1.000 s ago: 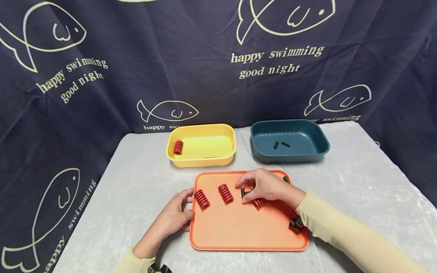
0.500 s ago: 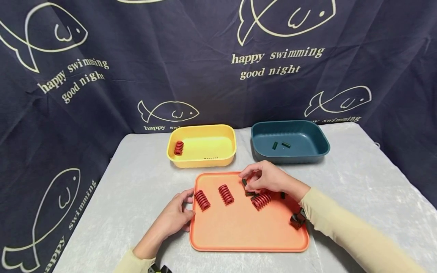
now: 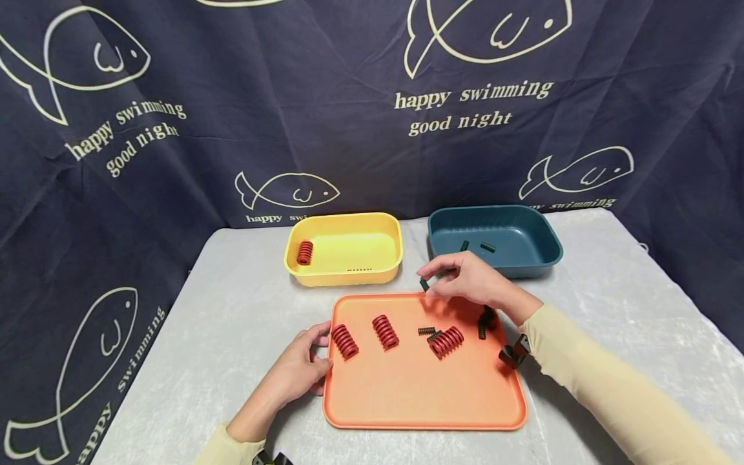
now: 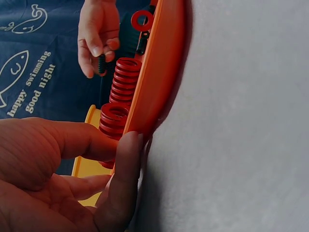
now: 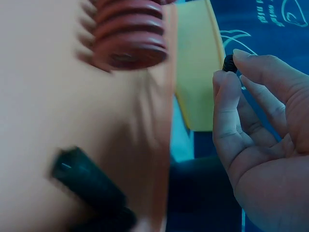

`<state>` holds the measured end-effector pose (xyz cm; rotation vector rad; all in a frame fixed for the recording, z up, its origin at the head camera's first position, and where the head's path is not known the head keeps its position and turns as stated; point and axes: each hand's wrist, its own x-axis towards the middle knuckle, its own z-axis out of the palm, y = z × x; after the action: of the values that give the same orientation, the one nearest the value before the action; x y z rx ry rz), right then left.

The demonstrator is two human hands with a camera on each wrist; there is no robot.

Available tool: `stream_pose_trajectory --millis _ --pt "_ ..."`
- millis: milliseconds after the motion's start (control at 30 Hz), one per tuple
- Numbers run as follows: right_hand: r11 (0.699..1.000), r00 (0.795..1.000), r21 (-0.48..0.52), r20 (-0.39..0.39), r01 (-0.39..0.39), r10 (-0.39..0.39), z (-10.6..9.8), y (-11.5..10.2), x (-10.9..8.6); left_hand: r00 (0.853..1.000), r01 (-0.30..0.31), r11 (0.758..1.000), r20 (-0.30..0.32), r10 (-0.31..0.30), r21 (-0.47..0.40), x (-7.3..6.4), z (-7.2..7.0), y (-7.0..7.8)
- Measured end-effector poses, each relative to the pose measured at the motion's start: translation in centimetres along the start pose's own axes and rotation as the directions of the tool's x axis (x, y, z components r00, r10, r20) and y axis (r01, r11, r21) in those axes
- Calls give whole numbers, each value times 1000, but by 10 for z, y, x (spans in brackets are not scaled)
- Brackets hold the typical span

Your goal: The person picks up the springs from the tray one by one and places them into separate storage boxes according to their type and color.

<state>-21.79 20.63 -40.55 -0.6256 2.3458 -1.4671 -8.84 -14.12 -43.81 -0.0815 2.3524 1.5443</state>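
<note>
Between thumb and fingertips my right hand (image 3: 473,281) pinches a small dark green spring (image 3: 425,284), raised above the far edge of the orange tray (image 3: 418,400). The same small spring (image 5: 230,63) shows at the fingertips in the right wrist view. My left hand (image 3: 299,361) holds the tray's left rim, fingers and thumb at the edge. Three large red springs lie on the tray: one at the left (image 3: 345,341), one near the middle (image 3: 385,332), one further right (image 3: 446,342). Small dark springs (image 3: 427,331) lie beside the right one, others (image 3: 482,330) near the right wrist.
A yellow bin (image 3: 343,279) holding a red spring (image 3: 305,252) stands behind the tray at left. Right of it is a dark blue bin (image 3: 523,271) with two small green springs (image 3: 487,247), partly behind my right hand. A dark blue printed cloth (image 3: 360,129) hangs behind the table.
My right hand has lifted a small dark green spring off the tray and moved up and away, towards the blue bin. The left hand stays at the tray's rim.
</note>
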Motion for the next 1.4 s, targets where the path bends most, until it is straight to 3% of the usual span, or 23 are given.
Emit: stream_pose_trajectory --millis 233,533,833,1200,1400 --pt "990 999 136 -17 -44 47 -21 -8 7 1000 7 1000 6 -7 -4 0 0 1" --pt "993 992 108 -110 -54 66 -50 -7 13 1000 -19 1000 19 19 -15 1 1 -1" --pt "982 971 116 -172 -148 167 -81 16 18 1000 -16 1000 12 16 -3 2 0 -1" --pt "964 964 186 -154 -188 218 -89 37 27 1000 -9 1000 11 9 5 2 0 -1" --pt "967 961 161 -164 -195 221 -92 37 25 1000 -11 1000 15 11 0 3 -1 -1"
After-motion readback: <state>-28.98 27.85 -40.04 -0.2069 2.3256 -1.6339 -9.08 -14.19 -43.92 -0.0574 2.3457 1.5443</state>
